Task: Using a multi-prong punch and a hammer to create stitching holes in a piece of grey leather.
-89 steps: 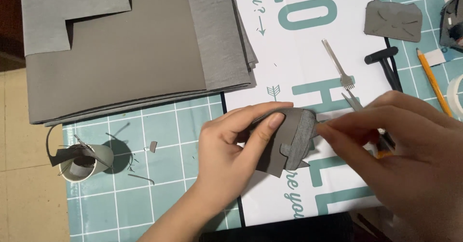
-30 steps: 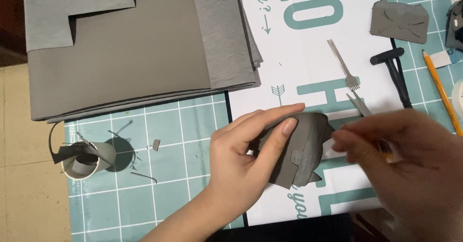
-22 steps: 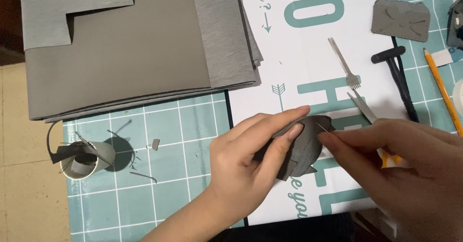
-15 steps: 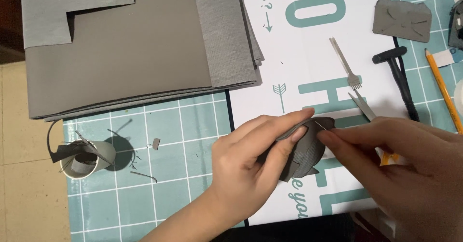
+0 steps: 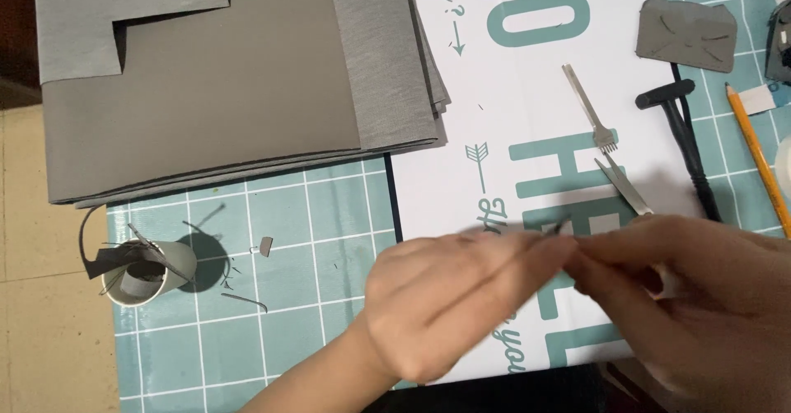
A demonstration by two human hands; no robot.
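The biggest thing on the table is a stack of grey sheets (image 5: 206, 92) at about 10 o'clock. They are flat, thin and floppy-looking. Next to it, at 12 o'clock, lies a white sheet with big teal letters (image 5: 527, 84). Under both is a teal cutting mat (image 5: 313, 215) with white squares.

The two hands meet low down, near 5 o'clock. The left hand (image 5: 445, 306) comes in from 6 o'clock, and it is so blurry that I cannot tell if it is holding anything. The right hand (image 5: 700, 298) comes in from 4 o'clock. Its fingertips look pinched together, touching the left fingertips.

A paper cup (image 5: 148, 269) with grey strips in it stands at 8 o'clock. A black hammer (image 5: 684, 133), a pencil (image 5: 754, 149), a metal tool with prongs (image 5: 589, 108) and a pair of scissors (image 5: 626, 186) lie at 2 to 3 o'clock, just above the right hand.

The smallest thing is the small grey piece (image 5: 562, 226). Only a dark tip of it pokes up where the fingertips meet, and the hands hide the rest.

I think it is the same stuff as the sheets, so it should be very light, soft and bendy. It won't break, but it could crease or flop over. It is best held at its edge, pinched gently near the spot being worked on.
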